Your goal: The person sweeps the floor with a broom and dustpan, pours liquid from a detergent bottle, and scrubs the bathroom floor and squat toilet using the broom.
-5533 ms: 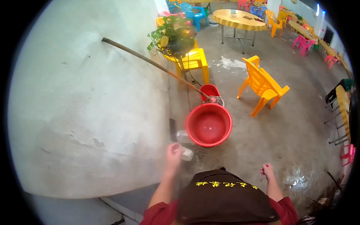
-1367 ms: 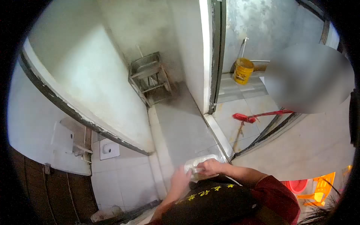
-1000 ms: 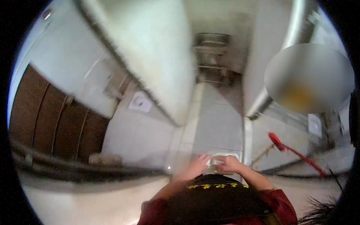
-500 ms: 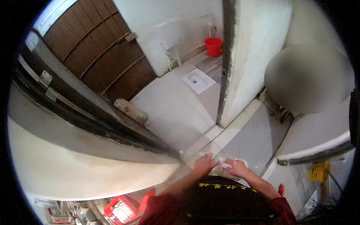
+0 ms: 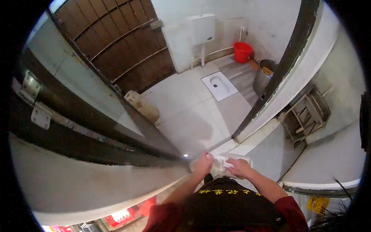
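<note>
My left hand point(image 5: 203, 164) is closed, its thumb uppermost, at the left side of what looks like a clear plastic bag or container point(image 5: 247, 157). What its fingers hold is hidden. My right hand point(image 5: 239, 168) is closed on a small white packet or paper point(image 5: 223, 161) with faint marks, over the clear plastic. Both hands are in front of my body, above a dark apron point(image 5: 228, 201) with yellow writing.
Ahead, a doorway opens onto a tiled floor with a squat toilet point(image 5: 219, 86), a red bucket point(image 5: 242, 52) and a metal bin point(image 5: 265, 75). A wooden stool point(image 5: 309, 116) leans at the right wall. A dark door edge point(image 5: 127, 143) runs along the left.
My view has moved closer to the doorway and swung, bringing the metal bin and wooden stool into sight. My hands have moved slightly apart, with the white packet still in the right one.
</note>
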`<state>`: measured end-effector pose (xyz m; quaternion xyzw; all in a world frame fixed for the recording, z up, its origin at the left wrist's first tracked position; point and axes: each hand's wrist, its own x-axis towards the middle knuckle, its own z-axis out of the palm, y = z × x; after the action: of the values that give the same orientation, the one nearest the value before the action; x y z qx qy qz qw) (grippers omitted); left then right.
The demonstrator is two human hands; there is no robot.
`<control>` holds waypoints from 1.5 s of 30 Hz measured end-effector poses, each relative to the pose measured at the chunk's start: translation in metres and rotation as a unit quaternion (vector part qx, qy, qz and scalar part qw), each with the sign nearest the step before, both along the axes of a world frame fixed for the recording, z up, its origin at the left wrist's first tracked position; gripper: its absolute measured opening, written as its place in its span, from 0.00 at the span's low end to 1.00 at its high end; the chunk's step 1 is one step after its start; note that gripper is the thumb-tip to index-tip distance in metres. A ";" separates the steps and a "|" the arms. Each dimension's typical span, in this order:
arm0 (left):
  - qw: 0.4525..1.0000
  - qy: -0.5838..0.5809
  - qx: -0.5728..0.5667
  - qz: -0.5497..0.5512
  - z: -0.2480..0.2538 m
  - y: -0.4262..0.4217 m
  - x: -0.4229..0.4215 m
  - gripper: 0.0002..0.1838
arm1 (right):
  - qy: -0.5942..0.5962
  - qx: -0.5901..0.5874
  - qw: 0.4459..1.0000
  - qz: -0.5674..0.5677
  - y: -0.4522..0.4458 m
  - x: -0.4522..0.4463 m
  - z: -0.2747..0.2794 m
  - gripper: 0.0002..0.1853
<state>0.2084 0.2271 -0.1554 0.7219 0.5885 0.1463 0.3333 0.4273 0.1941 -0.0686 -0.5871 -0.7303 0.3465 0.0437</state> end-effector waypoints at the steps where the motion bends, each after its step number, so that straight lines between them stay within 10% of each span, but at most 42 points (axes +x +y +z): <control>1: 0.999 -0.021 0.019 0.020 0.005 0.010 -0.006 0.22 | -0.001 0.005 1.000 0.004 0.008 0.003 -0.004 0.21; 3: 0.979 -0.022 -0.125 0.162 0.096 0.021 -0.014 0.24 | -0.006 0.008 1.000 0.018 0.028 0.013 -0.016 0.21; 9: 0.965 0.020 -0.140 0.219 0.076 -0.006 -0.048 0.25 | -0.002 -0.031 0.998 -0.053 0.137 0.016 -0.078 0.19; 12: 0.944 0.032 -0.146 0.294 0.046 -0.027 -0.052 0.24 | -0.150 -0.169 0.964 0.144 0.215 0.022 -0.143 0.11; 15: 0.919 0.037 -0.221 0.324 0.076 -0.022 -0.047 0.24 | 0.008 -0.232 0.973 -0.008 0.292 0.017 -0.124 0.11; 20: 0.922 0.037 -0.165 0.348 0.060 -0.010 -0.049 0.25 | -0.136 -0.034 0.956 0.258 0.406 -0.013 0.002 0.12; 22: 0.913 0.025 -0.165 0.373 0.063 0.000 -0.047 0.26 | 0.114 -0.175 0.969 -0.129 0.429 -0.017 0.002 0.11; 24: 0.905 0.028 -0.187 0.382 0.067 0.006 -0.044 0.26 | 0.142 -0.123 0.976 -0.109 0.436 -0.014 -0.012 0.15; 26: 0.901 0.012 -0.175 0.397 0.064 0.002 -0.043 0.26 | -0.110 -0.078 0.983 0.128 0.451 -0.004 -0.053 0.15; 27: 0.899 0.001 -0.167 0.406 0.063 -0.004 -0.043 0.26 | -0.108 -0.080 0.982 0.134 0.445 -0.004 -0.057 0.15; 29: 0.899 -0.013 -0.165 0.406 0.070 -0.017 -0.046 0.25 | 0.093 -0.178 0.955 -0.219 0.424 0.004 -0.065 0.15; 35: 0.890 -0.013 -0.200 0.410 0.070 -0.038 -0.053 0.25 | 0.036 -0.046 0.997 -0.046 0.338 0.066 -0.138 0.06; 37: 0.887 -0.006 -0.243 0.393 0.065 -0.041 -0.056 0.25 | 0.232 -0.111 0.926 -0.276 0.273 0.067 -0.111 0.08; 45: 0.984 0.038 -0.115 0.130 -0.012 -0.010 -0.076 0.21 | 0.179 -0.084 0.863 -0.465 0.069 0.120 -0.113 0.23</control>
<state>0.1329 0.2176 -0.1672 0.6009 0.7028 0.0925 0.3694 0.5476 0.2633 -0.1820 -0.7878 -0.3204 0.4454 0.2799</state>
